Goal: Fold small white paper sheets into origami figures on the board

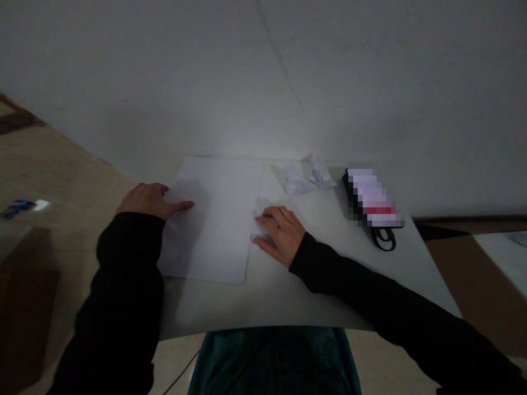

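A stack of white paper sheets (218, 219) lies flat on the white table. My left hand (152, 200) rests at its left edge, thumb stretched out over the top sheet and the other fingers bent toward the edge. Beside the right edge is my right hand (282, 233), its thumb and forefinger apart and pointing at the paper. A pale patch shows under those fingers; I cannot tell whether it is paper. Behind the right hand are two small folded white paper pieces (297, 181), (321, 173), standing near the wall.
A phone-like device (373, 197) in a black case with a strap loop (383, 240) lies at the table's right side. The wall (263, 82) borders the table's back edge. Dark green cloth (274, 362) shows below the front edge. A brown box-like shape (27, 323) stands at left.
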Tool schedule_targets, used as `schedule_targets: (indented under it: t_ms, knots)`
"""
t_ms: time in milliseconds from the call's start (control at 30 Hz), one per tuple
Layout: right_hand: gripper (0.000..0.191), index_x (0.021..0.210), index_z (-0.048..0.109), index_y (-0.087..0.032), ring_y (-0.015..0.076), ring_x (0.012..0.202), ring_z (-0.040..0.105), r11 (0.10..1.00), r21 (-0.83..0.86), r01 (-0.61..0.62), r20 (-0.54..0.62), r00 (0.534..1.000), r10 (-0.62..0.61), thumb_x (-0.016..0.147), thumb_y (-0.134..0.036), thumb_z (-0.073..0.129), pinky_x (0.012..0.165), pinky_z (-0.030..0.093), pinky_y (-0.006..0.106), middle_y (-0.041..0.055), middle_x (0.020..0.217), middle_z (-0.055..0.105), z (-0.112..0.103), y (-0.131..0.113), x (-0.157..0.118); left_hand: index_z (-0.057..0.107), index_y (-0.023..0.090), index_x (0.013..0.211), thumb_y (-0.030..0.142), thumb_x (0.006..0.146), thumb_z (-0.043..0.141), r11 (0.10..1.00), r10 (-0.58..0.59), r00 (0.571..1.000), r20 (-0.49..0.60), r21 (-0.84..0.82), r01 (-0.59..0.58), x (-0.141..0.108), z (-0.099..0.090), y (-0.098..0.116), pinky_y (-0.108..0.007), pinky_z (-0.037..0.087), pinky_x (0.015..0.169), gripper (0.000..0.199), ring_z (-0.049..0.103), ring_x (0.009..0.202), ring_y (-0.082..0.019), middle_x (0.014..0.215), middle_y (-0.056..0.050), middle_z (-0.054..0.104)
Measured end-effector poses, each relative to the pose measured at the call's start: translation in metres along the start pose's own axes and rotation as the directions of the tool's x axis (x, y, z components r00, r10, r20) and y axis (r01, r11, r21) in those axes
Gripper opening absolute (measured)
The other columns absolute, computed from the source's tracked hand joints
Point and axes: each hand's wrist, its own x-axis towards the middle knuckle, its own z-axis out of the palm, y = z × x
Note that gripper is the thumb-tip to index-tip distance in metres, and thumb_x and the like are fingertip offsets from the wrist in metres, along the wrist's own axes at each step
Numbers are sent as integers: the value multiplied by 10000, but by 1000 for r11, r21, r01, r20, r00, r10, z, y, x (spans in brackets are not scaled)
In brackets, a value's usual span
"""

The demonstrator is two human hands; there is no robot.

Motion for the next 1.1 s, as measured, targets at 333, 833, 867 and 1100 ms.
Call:
schedule_targets:
  t_ms: [333,833,867,1100]
  knots:
    - [376,1222,593,-204,276,1152,464,992,-69,-101,-69,993,96,901,-392,538,891,368,409,100,1291,569,8,25,15,541,177,1161,559,674,663,989,-92,990,-108,-122,78,-2,5,-5,-424,461,885,630,612,1021,-304,1066,-113,672]
    - [217,1011,646,-203,237,1037,552,928,369,-45,-475,850,230,889,-350,543,898,449,439,97,1074,629,9,33,16,596,156,698,239,602,767,502,-213,926,-311,-848,-169,-48,0,14,-174,456,582,213,613,641,-96,692,37,625]
    - [254,1061,621,-203,228,1004,569,901,429,-58,-485,827,284,873,-365,564,871,467,425,99,1076,625,8,32,16,588,152,685,227,589,774,454,-227,917,-328,-869,-198,-49,-1,15,-169,461,580,223,610,638,-90,687,39,621]
    - [298,749,623,-194,126,587,551,548,835,-44,-265,842,471,782,-490,629,578,473,290,4,676,607,-9,30,21,543,158,676,190,576,771,239,-203,926,-319,-933,-269,-51,-5,20,-142,427,460,251,533,523,-52,611,63,575]
